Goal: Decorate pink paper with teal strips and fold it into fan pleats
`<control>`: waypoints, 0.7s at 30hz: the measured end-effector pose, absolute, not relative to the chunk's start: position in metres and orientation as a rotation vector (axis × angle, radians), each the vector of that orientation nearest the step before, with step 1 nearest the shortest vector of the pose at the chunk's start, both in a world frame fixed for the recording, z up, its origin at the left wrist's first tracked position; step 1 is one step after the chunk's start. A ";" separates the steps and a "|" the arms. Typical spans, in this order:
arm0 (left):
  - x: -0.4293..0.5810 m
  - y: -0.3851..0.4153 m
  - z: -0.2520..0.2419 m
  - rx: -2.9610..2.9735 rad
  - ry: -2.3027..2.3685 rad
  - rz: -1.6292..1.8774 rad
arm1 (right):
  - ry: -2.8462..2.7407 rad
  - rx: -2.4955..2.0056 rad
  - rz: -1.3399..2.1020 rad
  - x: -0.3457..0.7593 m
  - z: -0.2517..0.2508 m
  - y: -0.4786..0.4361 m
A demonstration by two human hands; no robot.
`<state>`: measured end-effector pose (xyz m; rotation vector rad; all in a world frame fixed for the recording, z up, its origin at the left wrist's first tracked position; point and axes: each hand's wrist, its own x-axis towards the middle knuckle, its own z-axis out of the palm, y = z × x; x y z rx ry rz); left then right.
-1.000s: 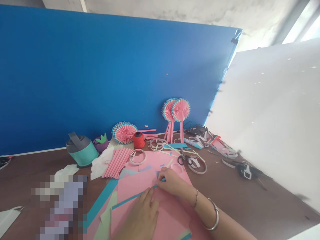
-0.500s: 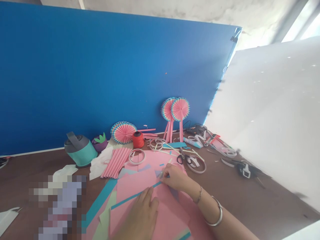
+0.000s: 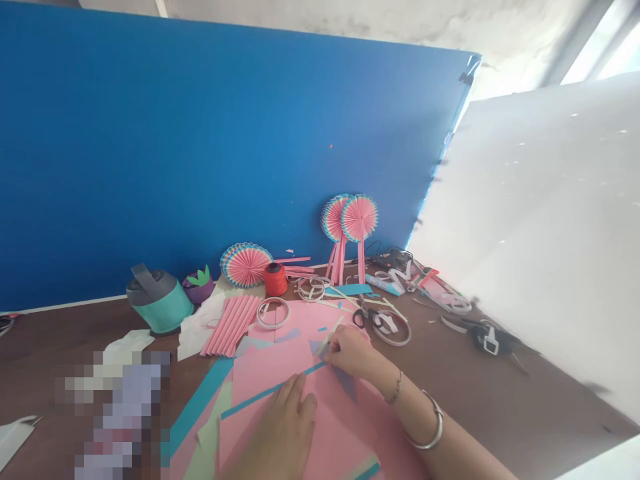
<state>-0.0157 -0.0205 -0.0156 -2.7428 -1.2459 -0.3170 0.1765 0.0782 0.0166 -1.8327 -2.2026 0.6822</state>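
My left hand lies flat on a sheet of pink paper, its fingertips near the thin blue band along the far edge. At the right end of that band, my right hand has thumb and forefinger pressed together. What they pinch is too small to make out; a narrow pale strip shows just beyond the fingers. More pink sheets, a pale green sheet and a blue sheet lie beneath. A pleated pink paper rests farther back.
Pink folded-paper rosettes lean on the blue panel. A red thread spool, tape rolls and black-handled scissors lie behind the paper. A teal pot-like container stands left; a black glue-gun-like tool lies right.
My right hand has shifted slightly right along the blue band, fingers still pinched. My left hand stays flat in the same place on the paper.
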 end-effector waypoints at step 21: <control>-0.017 -0.018 -0.001 -2.684 -1.317 -0.360 | -2.041 -1.538 1.058 0.184 0.021 0.080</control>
